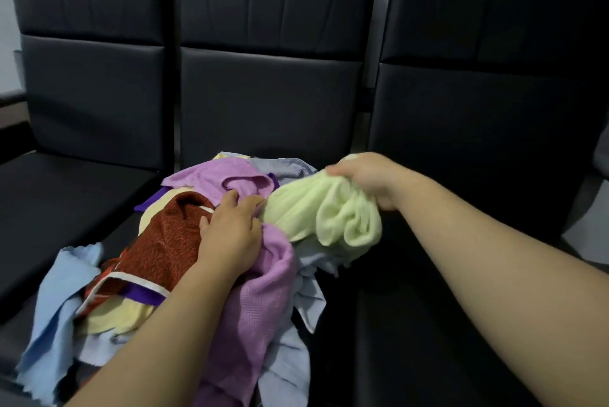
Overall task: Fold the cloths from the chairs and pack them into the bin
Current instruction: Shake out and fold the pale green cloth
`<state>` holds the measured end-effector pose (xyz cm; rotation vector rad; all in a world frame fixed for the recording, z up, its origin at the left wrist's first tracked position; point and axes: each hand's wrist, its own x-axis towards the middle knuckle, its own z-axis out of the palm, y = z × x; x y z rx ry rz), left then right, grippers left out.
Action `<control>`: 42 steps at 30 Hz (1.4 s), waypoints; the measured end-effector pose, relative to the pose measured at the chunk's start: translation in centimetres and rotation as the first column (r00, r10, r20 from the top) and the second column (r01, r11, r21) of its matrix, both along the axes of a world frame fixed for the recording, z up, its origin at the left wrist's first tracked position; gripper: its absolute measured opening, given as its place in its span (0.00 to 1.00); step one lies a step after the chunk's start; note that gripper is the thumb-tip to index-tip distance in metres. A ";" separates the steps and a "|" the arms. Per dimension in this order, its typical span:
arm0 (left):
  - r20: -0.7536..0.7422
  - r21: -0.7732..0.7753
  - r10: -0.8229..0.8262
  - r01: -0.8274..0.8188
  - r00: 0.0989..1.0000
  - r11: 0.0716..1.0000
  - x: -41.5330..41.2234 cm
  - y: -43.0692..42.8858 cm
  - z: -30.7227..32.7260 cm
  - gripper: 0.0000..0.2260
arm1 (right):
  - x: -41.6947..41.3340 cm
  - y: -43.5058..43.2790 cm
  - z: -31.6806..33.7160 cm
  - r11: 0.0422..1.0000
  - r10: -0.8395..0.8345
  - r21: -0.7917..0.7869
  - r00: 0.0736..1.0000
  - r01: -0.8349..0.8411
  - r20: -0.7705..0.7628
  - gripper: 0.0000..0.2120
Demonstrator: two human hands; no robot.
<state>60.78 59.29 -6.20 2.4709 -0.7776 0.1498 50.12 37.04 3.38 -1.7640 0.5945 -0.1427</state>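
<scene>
- Pale green cloth (323, 212): bunched and raised at the right edge of the pile, hanging from its upper right end. The bulk droops down and to the left, toward the pile.
- Right hand (365, 179): fingers clenched round the upper right end of the pale green cloth, so this hand carries it.
- Left hand (230, 228): lies on the pile with fingers loosely extended, pressing on the lilac cloth (263, 291) beside the rust-red cloth (164, 241). No grasp is evident. Its fingertips sit just beside the left edge of the pale green cloth.
- Key relation: the bundle's long axis runs from the right hand's grip down and left toward the left fingertips. In my judgement the left hand is the nearer one for taking the free end and spreading the cloth.
- Location: the pile lies on the seat of the middle chair (270, 103), and a light blue cloth (49, 307) trails off its left side.
- Bin: not in view.
- Likely risk: the loose folds may drag neighbouring cloths as the bundle lifts clear.
</scene>
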 end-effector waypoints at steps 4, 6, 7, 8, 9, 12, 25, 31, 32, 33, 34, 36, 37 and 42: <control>0.017 0.061 0.013 -0.013 1.000 0.998 -0.5 -0.1 -0.3 0.17 | -2.6 -1.8 0.1 0.792 -0.121 0.608 0.963 -0.053 0.241 0.22; 0.012 0.109 0.067 -0.068 0.998 0.992 -0.8 -0.4 -0.4 0.16 | -3.4 -1.9 -0.4 0.703 -0.193 0.709 0.946 -0.053 0.262 0.26; -0.007 0.116 0.110 -0.109 0.994 0.987 -1.3 -0.7 -0.1 0.16 | -3.8 -1.7 -0.6 0.682 -0.228 0.730 0.938 -0.038 0.262 0.26; -0.032 0.103 0.150 -0.146 0.988 0.984 -1.8 -1.1 0.3 0.18 | -4.0 -1.4 -0.8 0.669 -0.250 0.743 0.933 -0.026 0.258 0.26; -0.048 0.075 0.162 -0.158 0.986 0.985 -2.6 -1.6 0.9 0.20 | -4.3 -1.0 -0.9 0.656 -0.266 0.754 0.929 -0.021 0.258 0.27; -0.023 0.030 0.016 -0.015 1.000 0.999 -5.5 -3.4 2.8 0.28 | -5.5 -0.2 -0.5 0.638 -0.305 0.770 0.913 -0.016 0.272 0.27; -0.484 -0.687 -0.599 0.148 0.638 0.712 -14.8 -10.8 4.1 0.09 | -14.5 -2.9 4.5 0.520 -0.524 0.848 0.822 0.102 0.222 0.19; -0.523 -0.726 -0.748 0.245 0.409 0.642 -19.4 -14.3 4.0 0.11 | -18.7 -6.1 4.7 0.576 -0.574 0.721 0.819 0.386 0.020 0.12; -0.553 -0.752 -0.762 0.192 0.337 0.630 -20.2 -14.7 4.1 0.11 | -19.0 -7.5 4.6 0.574 -0.585 0.687 0.810 0.446 -0.037 0.14; -0.585 -0.768 -0.771 0.135 0.253 0.626 -20.8 -15.0 4.1 0.11 | -19.2 -8.7 4.4 0.586 -0.605 0.639 0.793 0.498 -0.063 0.18; -0.610 -0.767 -0.765 0.092 0.206 0.636 -21.2 -15.2 4.0 0.11 | -19.4 -10.1 4.0 0.600 -0.639 0.575 0.766 0.557 -0.076 0.21; -0.658 -0.688 -0.683 0.118 0.316 0.717 -21.6 -15.5 3.7 0.07 | -20.0 -13.2 2.2 0.613 -0.704 0.433 0.706 0.660 -0.080 0.27; -0.666 -0.601 -0.601 0.158 0.443 0.783 -21.3 -15.6 3.1 0.06 | -20.4 -14.0 1.2 0.638 -0.715 0.308 0.692 0.706 -0.103 0.31; -0.468 -0.062 -0.242 0.242 0.850 0.968 -18.3 -15.2 -2.1 0.05 | -24.2 -10.0 -5.1 0.773 -0.550 -0.532 0.784 0.346 -0.289 0.32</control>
